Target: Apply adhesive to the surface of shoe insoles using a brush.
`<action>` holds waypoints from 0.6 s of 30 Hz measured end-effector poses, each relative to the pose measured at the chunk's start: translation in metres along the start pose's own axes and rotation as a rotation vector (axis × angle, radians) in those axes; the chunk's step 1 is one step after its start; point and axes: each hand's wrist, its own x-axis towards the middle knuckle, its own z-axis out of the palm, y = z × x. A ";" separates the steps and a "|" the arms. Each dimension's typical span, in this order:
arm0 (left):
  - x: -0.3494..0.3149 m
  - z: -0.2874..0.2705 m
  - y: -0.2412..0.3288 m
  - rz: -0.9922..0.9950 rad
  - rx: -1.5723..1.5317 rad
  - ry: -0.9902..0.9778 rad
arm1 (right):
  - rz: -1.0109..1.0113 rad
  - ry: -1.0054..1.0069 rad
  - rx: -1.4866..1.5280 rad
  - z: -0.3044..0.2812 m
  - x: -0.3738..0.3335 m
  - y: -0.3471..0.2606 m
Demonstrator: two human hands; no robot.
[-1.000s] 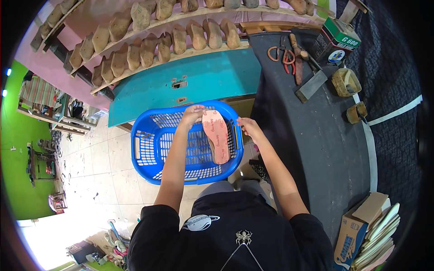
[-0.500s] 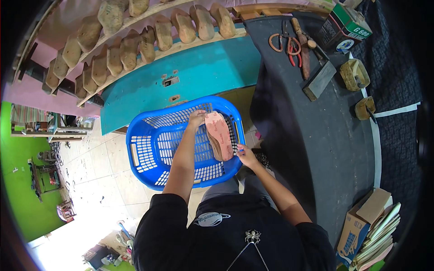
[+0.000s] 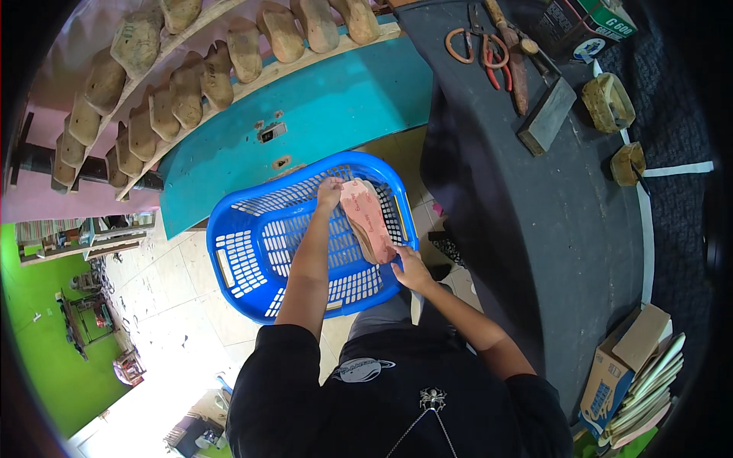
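"What are you holding?"

"A stack of sole-shaped sheets (image 3: pixel 365 219), over the right side of a blue basket (image 3: pixel 351 159). I'd call this step steadying the layers, one end in each hand."

"How are your fingers set?"

"On my left hand (image 3: pixel 330 194), they pinch the far end; on my right hand (image 3: pixel 412 269), they close on the near end. I can't tell whether the underside rests on anything."

"What would moving it call for?"

"Even pressure at both ends, I'd judge, because the layers look ready to slide."

"And the materials?"

"Flat, thin layers: the uppermost is pink with red print, waisted like a footprint, tan edges beneath. The basket is smooth plastic pierced with slots. The bench (image 3: pixel 580 229) on my right is covered in black fabric; rounded wooden shoe lasts (image 3: pixel 280 34) line up ahead."
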 end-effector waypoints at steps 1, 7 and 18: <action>0.002 -0.001 -0.006 0.029 0.028 0.010 | -0.009 -0.026 -0.012 0.002 -0.001 0.001; -0.008 0.012 -0.015 0.050 0.306 0.064 | -0.008 -0.001 0.058 0.007 -0.011 0.006; -0.057 0.014 0.065 0.374 0.395 0.037 | -0.019 0.159 0.287 -0.042 -0.023 -0.023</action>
